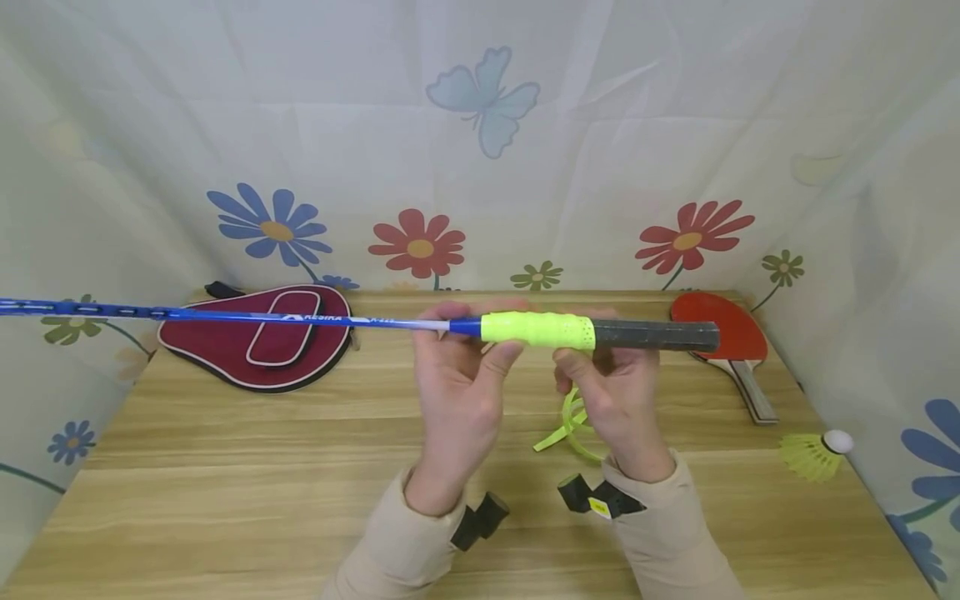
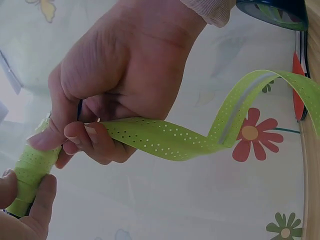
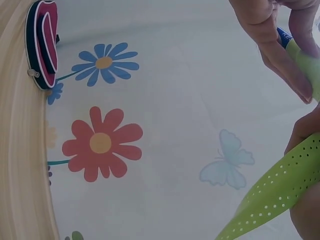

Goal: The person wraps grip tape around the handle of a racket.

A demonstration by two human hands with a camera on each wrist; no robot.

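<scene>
A badminton racket with a blue shaft (image 1: 225, 316) lies level across the head view, its head running off the left edge. Neon yellow perforated grip tape (image 1: 536, 330) is wound round the upper handle, beside the blue cone. The lower handle (image 1: 652, 334) shows bare black. My left hand (image 1: 461, 408) grips the racket near the cone, thumb against the wound tape. My right hand (image 1: 622, 408) pinches the tape at the edge of the winding. From its curled fingers, a loose tape tail (image 2: 170, 142) twists away in the left wrist view, hanging below in the head view.
A maroon paddle case (image 1: 225, 350) lies at the back left of the wooden table (image 1: 262, 483). At the right are a red table tennis paddle (image 1: 723, 325) and a yellow shuttlecock (image 1: 813, 456). Flower-print cloth (image 1: 480, 175) hangs behind the table.
</scene>
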